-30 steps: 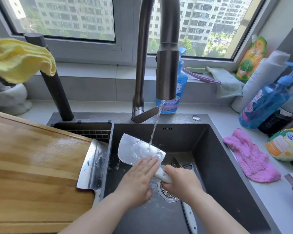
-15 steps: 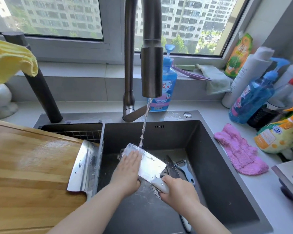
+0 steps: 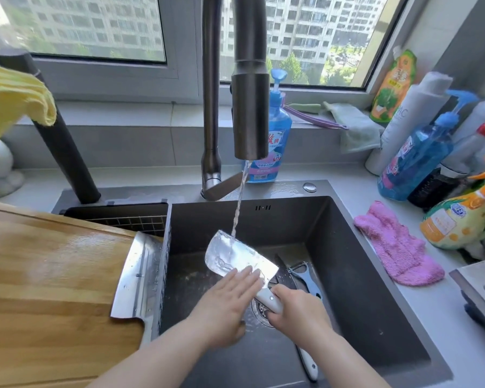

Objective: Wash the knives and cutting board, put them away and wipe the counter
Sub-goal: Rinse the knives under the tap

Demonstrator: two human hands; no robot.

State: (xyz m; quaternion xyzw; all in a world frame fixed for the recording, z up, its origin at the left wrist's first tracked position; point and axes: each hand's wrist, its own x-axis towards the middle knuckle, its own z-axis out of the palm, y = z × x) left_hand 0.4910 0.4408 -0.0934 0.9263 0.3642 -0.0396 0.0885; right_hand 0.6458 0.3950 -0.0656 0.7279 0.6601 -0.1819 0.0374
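Since half a second ago the left hand (image 3: 224,306) has slid down the cleaver (image 3: 235,257) from the tip end to the part near the handle, so more of the wet blade is now bare under the water.

In the head view, the right hand (image 3: 297,315) is closed around the white handle (image 3: 269,299) of the cleaver and holds it over the dark sink (image 3: 375,303). The blade points up and away to the left, with its flat side turned up. The left hand lies flat on the lower part of the blade, fingers (image 3: 247,275) straight and pressed together, gripping nothing. A thin stream of water (image 3: 238,203) falls from the tap (image 3: 249,107) and hits the far end of the blade.

At the bottom of the sink, to the right of the hands, lie a peeler (image 3: 305,278) and a second knife with a white handle (image 3: 310,365); its dark blade is partly hidden behind the right hand.

On the left, a wooden cutting board (image 3: 53,275) rests across the edge of the sink. Another wide steel blade (image 3: 135,278) lies on its right end, just beside the sink wall.

On the counter (image 3: 445,317) to the right lies a pink cloth (image 3: 395,247), near several bottles. A blue soap bottle (image 3: 275,135) stands behind the tap, and a yellow cloth (image 3: 14,102) hangs at the far left.
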